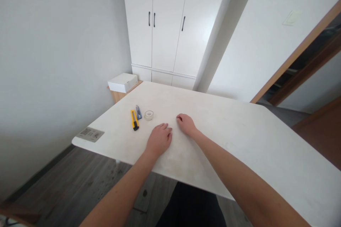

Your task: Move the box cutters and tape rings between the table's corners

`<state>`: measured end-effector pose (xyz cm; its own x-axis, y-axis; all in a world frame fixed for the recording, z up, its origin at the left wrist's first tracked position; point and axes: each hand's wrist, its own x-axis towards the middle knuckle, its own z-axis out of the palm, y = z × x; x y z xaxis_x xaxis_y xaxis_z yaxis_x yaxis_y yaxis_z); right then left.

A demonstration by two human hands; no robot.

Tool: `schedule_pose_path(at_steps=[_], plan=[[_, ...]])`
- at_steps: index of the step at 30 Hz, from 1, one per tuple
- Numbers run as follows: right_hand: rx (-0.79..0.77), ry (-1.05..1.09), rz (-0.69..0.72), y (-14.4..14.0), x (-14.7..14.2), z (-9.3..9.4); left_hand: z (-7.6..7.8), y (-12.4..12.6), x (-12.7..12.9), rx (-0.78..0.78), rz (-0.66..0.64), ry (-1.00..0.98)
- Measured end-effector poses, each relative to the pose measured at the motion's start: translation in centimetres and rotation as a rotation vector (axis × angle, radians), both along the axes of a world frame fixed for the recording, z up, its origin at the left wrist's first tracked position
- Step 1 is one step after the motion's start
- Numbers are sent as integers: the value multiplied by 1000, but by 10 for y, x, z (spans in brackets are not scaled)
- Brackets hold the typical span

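Note:
My left hand [160, 137] rests palm down on the white table [229, 127], fingers lying loosely on the surface with nothing held. To its right, my right hand [186, 125] lies on its side, its fingers curled in towards the thumb; nothing shows in it. The two hands are apart. Beyond my left hand sits a roll of clear tape [149, 115]. Left of the roll are a yellow utility knife [134, 120] with a black end and a smaller blue utility knife [139, 112], lying side by side. Neither hand touches these things.
A grey printed label [90, 134] is on the table's left corner. Past the far left edge, a white box [122, 82] rests on a wooden stand. A white cabinet [170, 25] with dark handles stands behind the table. A grey wall is on the left.

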<state>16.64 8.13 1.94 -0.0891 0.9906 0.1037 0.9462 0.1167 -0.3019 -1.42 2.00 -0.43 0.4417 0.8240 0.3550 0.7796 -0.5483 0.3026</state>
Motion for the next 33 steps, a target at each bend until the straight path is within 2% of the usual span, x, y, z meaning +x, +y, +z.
schedule_pose_path(at_steps=[2, 5, 11, 17, 19, 21, 26, 30, 33], plan=[[99, 26, -9, -13, 7, -13, 0, 0, 0, 5, 5, 11], [162, 15, 24, -21, 5, -19, 1, -1, 0, 11, 7, 40], [156, -39, 64, -24, 1, -17, 0, 0, 1, 37, 16, 61], [88, -24, 12, -18, -3, -10, 1, 1, 2, 29, 16, 57], [51, -8, 16, -10, -13, 0, 3, 1, 2, 28, 17, 51], [46, 10, 77, -1, -31, 13, 6, 0, 3, 28, 1, 34], [70, 46, 398, 26, -91, 42, 7, 0, 2, 28, -17, -19], [-13, -52, 557, 43, -126, 50, 4, 0, 2, 45, 9, -33], [-118, -154, 551, 50, -138, 52, 2, 1, 2, 44, 9, -55]])
